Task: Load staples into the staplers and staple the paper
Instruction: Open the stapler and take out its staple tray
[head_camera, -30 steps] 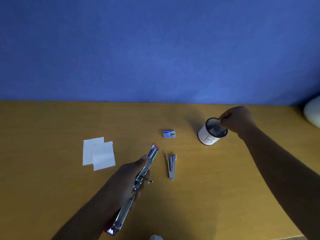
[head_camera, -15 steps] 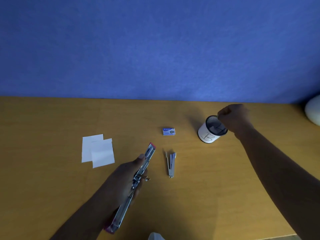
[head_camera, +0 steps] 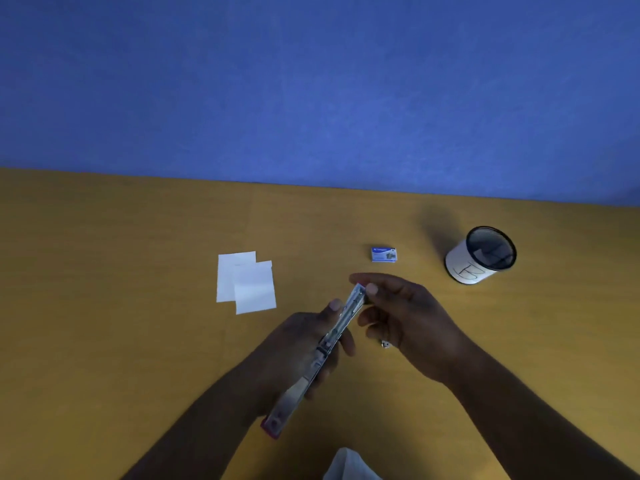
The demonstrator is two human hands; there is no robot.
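The left hand holds the opened stapler in a closed grip around its middle, the long body slanting from 7 o'clock up to 1 o'clock above the bench. The right hand meets the stapler's far tip, thumb and forefinger pinched narrow there; whether staples sit between them I cannot tell. 2 overlapping papers lie at 10 o'clock, well apart from both hands. A small staple box rests at 12 o'clock, and a cup stands at 2 o'clock near the bench's back edge, where the blue wall rises. A small metal part peeks from under the right hand. Bare bench lies open left and right.
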